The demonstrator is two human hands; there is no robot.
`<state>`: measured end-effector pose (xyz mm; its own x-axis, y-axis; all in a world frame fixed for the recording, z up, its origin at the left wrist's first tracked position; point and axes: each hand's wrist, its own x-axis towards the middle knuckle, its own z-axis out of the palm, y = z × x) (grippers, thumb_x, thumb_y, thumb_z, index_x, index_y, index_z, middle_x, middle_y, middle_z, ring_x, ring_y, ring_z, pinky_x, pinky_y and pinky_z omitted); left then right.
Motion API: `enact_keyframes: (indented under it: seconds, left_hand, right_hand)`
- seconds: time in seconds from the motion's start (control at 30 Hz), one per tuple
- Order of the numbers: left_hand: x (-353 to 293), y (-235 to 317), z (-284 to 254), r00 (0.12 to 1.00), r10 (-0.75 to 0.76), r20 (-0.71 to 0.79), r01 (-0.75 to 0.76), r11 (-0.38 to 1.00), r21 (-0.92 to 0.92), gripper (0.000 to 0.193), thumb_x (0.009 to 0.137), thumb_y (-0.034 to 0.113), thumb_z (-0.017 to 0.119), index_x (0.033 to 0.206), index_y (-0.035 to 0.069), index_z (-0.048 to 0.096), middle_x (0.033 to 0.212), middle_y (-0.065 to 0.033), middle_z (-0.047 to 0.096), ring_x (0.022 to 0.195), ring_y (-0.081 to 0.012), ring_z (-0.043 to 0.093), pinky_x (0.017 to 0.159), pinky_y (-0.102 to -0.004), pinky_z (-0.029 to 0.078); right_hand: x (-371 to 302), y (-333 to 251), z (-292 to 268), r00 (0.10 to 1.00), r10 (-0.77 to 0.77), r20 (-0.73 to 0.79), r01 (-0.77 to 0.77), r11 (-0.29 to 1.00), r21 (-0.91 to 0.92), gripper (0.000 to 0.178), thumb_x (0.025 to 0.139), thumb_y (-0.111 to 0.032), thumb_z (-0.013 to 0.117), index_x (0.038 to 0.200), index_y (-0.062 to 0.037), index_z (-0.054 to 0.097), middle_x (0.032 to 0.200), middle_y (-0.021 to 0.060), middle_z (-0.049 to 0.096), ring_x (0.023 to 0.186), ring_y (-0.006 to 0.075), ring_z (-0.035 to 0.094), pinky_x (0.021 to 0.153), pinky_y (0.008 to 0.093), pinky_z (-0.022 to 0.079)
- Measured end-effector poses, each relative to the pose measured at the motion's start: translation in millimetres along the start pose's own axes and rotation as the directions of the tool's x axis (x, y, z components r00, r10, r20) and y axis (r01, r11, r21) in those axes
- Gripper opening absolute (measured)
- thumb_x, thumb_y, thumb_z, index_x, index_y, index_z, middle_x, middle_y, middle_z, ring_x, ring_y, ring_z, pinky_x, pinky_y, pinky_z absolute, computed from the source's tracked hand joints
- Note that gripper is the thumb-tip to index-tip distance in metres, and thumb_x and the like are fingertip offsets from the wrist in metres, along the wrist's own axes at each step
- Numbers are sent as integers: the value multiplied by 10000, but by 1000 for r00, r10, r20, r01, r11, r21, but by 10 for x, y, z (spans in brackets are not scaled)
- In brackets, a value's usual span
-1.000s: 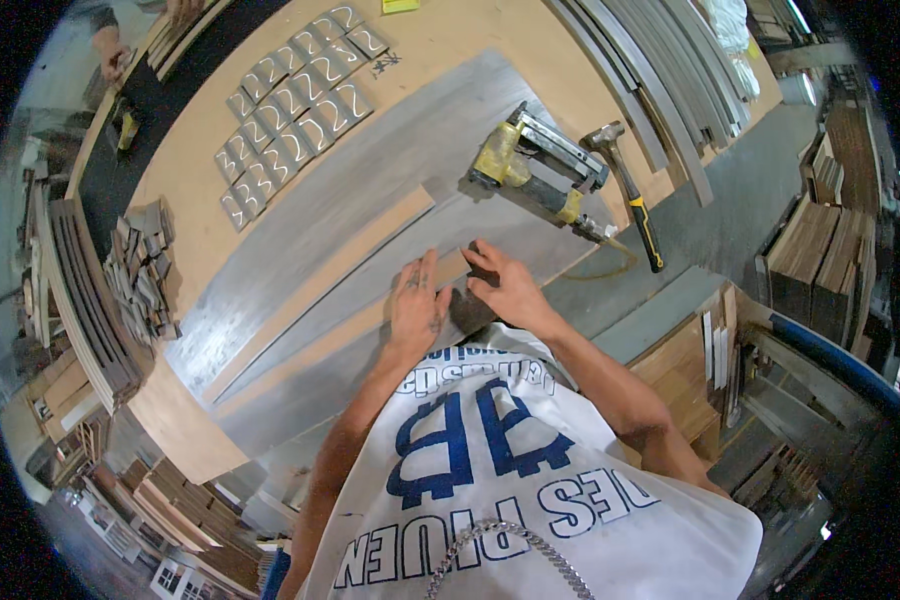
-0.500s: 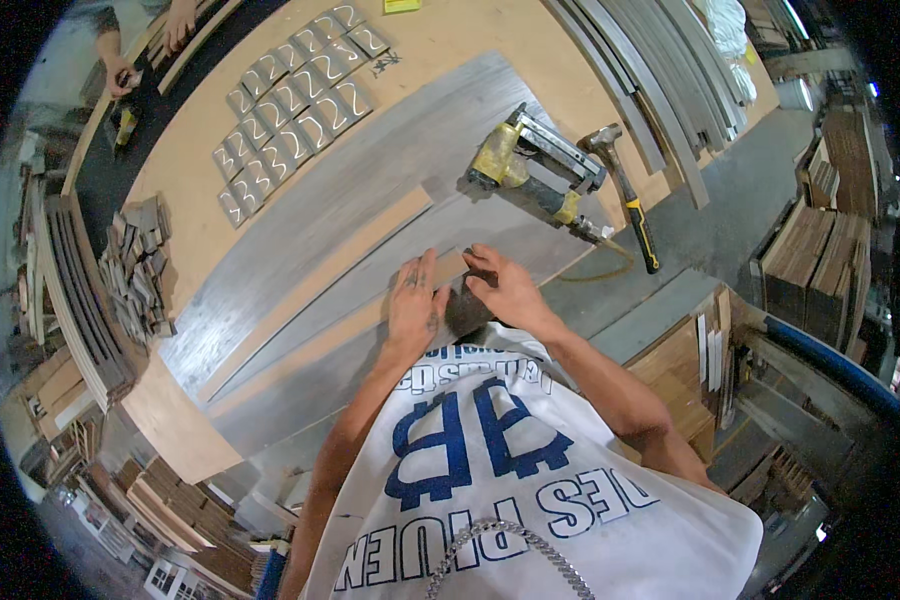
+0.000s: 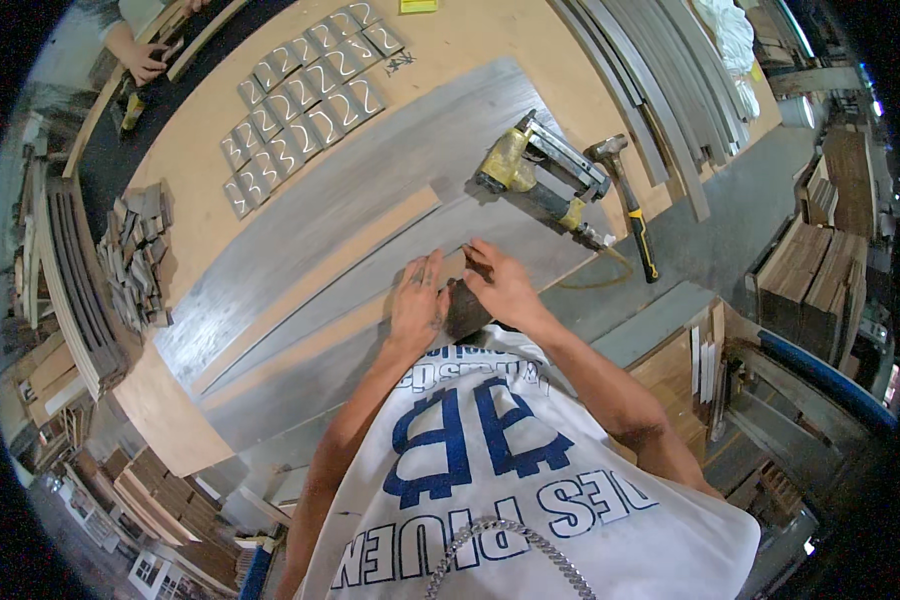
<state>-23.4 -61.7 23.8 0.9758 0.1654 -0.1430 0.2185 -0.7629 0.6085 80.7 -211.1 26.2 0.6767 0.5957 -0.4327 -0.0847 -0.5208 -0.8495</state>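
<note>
A long wood strip with a tan face (image 3: 345, 328) lies on a grey wood panel (image 3: 270, 265) near its front edge. My left hand (image 3: 420, 303) is over the strip's right part, fingers draped across it and thumb at the near side. At the strip's right end, my right hand (image 3: 498, 287) is curled, fingertips and thumb closed on it. A small dark gap or piece between the hands is hard to make out. Just beyond lies a second tan-faced strip (image 3: 375, 232). To the right, a yellow and black nail gun (image 3: 535, 175) rests on the panel, with a hammer (image 3: 625, 205) beside it.
Several small grey blocks with white glue squiggles (image 3: 310, 105) stand in rows on the tan tabletop (image 3: 185, 430). Grey boards (image 3: 660, 80) lie at far right, offcuts (image 3: 135, 255) at left. At far left, another person's hand (image 3: 145, 62) is near a yellow and black tool (image 3: 130, 110).
My right hand has shifted slightly left along the strip's end. My left hand stays nearly in place. The other person's hand at far left has moved, and the view has turned slightly.
</note>
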Motion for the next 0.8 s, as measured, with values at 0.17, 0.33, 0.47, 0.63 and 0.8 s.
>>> enact_keyframes:
  seconds: [0.17, 0.33, 0.47, 0.63, 0.8]
  left_hand:
    - [-11, -17, -5, 1000, -3, 7, 3, 1000, -9, 632, 860, 101, 635, 1416, -67, 386, 1318, -238, 550, 1205, -408, 503, 1048, -445, 419]
    - [-3, -25, 18, 1000, 10, -24, -12, 999, -50, 626, 858, 102, 633, 1410, -70, 391, 1323, -247, 547, 1207, -424, 500, 1048, -455, 416]
    - [-4, -40, 16, 999, 30, -27, -32, 998, -51, 623, 854, 93, 628, 1406, -70, 390, 1314, -255, 548, 1201, -430, 500, 1043, -460, 418]
    - [-7, -28, -1, 999, 23, -37, -25, 999, -47, 628, 837, 72, 628, 1403, -67, 394, 1297, -260, 551, 1199, -424, 498, 1039, -455, 421]
    - [-16, -63, 4, 999, 51, -16, -51, 998, -33, 635, 821, 51, 638, 1398, -66, 399, 1227, -261, 583, 1196, -406, 504, 1046, -441, 415]
  right_hand:
    - [-43, -12, 53, 999, 46, -20, -47, 999, -8, 581, 923, -108, 614, 1408, 120, 391, 1357, 246, 576, 1241, 289, 583, 1033, 342, 453]
    - [-117, -60, -33, 994, 103, 27, -104, 993, 47, 568, 936, -110, 588, 1405, 131, 378, 1374, 266, 553, 1262, 325, 565, 1054, 359, 437]
    - [-129, -99, -54, 991, 116, 66, -116, 993, -13, 558, 945, -125, 577, 1402, 129, 381, 1367, 268, 558, 1266, 327, 563, 1058, 361, 434]
    - [-83, -58, 83, 990, 61, -126, -61, 998, 3, 491, 882, -158, 600, 1314, 58, 512, 1178, 299, 631, 1097, 449, 616, 964, 452, 484]
    - [-61, -144, 91, 994, -16, -109, 7, 997, -80, 503, 892, -182, 587, 1315, 76, 503, 1166, 311, 628, 1085, 459, 615, 959, 458, 484]
